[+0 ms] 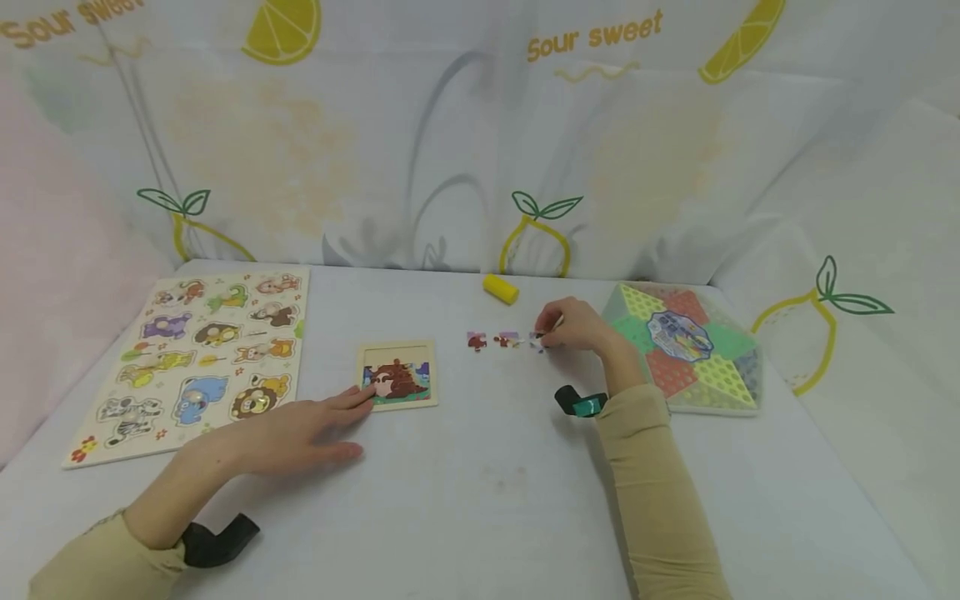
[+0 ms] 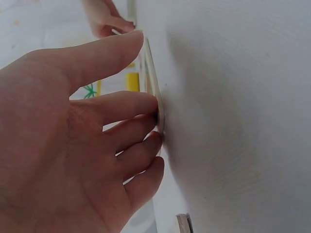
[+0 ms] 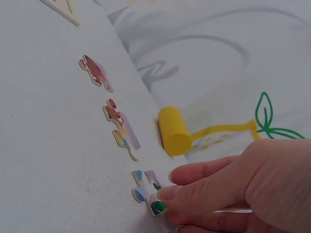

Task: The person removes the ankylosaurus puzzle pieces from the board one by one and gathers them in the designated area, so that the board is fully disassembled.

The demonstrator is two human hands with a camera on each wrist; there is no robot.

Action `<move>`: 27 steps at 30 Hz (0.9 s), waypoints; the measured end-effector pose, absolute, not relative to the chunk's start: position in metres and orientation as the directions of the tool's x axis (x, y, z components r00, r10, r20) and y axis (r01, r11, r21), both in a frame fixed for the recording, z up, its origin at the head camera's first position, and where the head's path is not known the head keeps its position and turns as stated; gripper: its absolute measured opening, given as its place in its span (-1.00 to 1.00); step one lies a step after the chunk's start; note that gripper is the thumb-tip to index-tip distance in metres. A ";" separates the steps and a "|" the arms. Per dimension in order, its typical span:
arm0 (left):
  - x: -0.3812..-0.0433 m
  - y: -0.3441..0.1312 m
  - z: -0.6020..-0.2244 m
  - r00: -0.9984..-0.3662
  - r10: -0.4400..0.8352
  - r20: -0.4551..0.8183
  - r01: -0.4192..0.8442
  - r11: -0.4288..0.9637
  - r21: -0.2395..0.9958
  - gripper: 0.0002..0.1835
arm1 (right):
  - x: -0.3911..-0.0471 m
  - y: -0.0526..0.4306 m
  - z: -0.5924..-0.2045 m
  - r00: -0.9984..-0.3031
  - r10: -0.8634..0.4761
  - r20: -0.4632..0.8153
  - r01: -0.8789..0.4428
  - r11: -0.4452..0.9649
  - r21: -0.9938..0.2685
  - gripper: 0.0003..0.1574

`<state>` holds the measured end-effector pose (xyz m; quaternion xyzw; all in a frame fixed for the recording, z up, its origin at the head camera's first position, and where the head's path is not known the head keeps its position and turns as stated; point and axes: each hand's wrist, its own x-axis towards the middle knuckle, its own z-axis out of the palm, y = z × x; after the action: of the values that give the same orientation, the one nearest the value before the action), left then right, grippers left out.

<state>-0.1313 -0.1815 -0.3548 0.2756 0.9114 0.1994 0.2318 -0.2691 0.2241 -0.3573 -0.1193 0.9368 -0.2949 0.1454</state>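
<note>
My left hand (image 1: 303, 429) lies at the left edge of a small wooden puzzle tray (image 1: 398, 406), fingertips touching it, thumb apart. Several joined pieces fill the tray's lower part with a brown animal picture; its upper part is bare wood. In the left wrist view, the fingers (image 2: 133, 107) meet the tray's edge. My right hand (image 1: 573, 325) has its fingertips at a jigsaw piece (image 3: 146, 189) on the table. A thin pale edge, seemingly another piece (image 3: 233, 211), shows between its fingers. Two loose jigsaw pieces (image 3: 95, 73) (image 3: 120, 128) lie in a row beside it.
A large animal peg puzzle board (image 1: 168, 350) lies at the left. A yellow cylinder (image 1: 500, 289) is near the back of the table. At the right sits a colourful patterned box (image 1: 682, 350). A lemon-print cloth (image 1: 375, 167) hangs behind.
</note>
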 end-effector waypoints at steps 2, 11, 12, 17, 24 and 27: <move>-0.132 -0.181 -0.357 -0.743 0.598 -0.302 0.417 0.766 0.490 -0.16 | -0.269 0.224 -0.357 -0.931 -0.304 -0.202 -0.131 0.795 -0.592 -0.81; -0.137 -0.177 -0.372 -0.769 0.602 -0.213 0.434 0.737 0.518 -0.15 | -0.269 0.223 -0.356 -0.922 -0.319 -0.219 -0.137 0.798 -0.587 -0.75; -0.137 -0.177 -0.373 -0.772 0.601 -0.209 0.430 0.735 0.524 -0.16 | -0.268 0.223 -0.356 -0.919 -0.322 -0.226 -0.136 0.800 -0.585 -0.75; -0.137 -0.177 -0.374 -0.769 0.605 -0.208 0.435 0.733 0.523 -0.21 | -0.266 0.225 -0.360 -0.914 -0.326 -0.242 -0.131 0.801 -0.584 -0.74; -0.135 -0.177 -0.368 -0.766 0.611 -0.202 0.462 0.741 0.488 -0.26 | -0.269 0.225 -0.360 -0.917 -0.331 -0.225 -0.145 0.799 -0.583 -0.73; -0.136 -0.177 -0.368 -0.768 0.609 -0.197 0.454 0.735 0.503 -0.27 | -0.270 0.225 -0.357 -0.910 -0.342 -0.234 -0.149 0.798 -0.584 -0.70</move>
<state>-0.1360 -0.1771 -0.3677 0.2906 0.9144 0.2187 0.1775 -0.2699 0.2248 -0.3575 -0.1315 0.9334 -0.2897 0.1660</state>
